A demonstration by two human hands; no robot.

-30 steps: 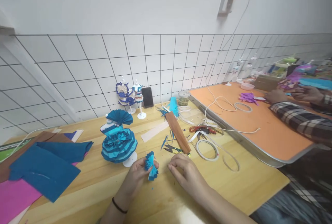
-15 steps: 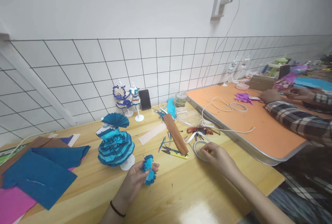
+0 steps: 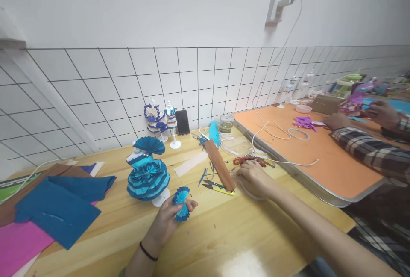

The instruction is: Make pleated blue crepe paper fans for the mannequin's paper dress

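A small pleated blue paper fan (image 3: 182,204), pinched in the middle, is between the thumb and fingers of my left hand (image 3: 165,221), above the table front. Over a roll of clear tape (image 3: 253,195) lies my right hand (image 3: 254,178), palm down with its fingers curled together. Its fingertips are mostly hidden, so what they grip does not show. Left of the right hand are yellow-handled thread snips (image 3: 221,189) and a folded brown paper strip (image 3: 219,163). Behind my left hand stands a mini dress form (image 3: 149,178) in a pleated blue paper dress.
Blue paper sheets (image 3: 60,213) lie at left. Two smaller dress forms and a phone (image 3: 182,122) stand at the back. Red-handled scissors (image 3: 243,160) and a glass jar (image 3: 226,122) are beyond my right hand. A co-worker's plaid sleeve (image 3: 358,144) rests on the orange table (image 3: 333,170).
My right hand has moved left and away from me, from the tape roll's right edge to over it. My left hand still holds the pleated fan. The view has shifted slightly.
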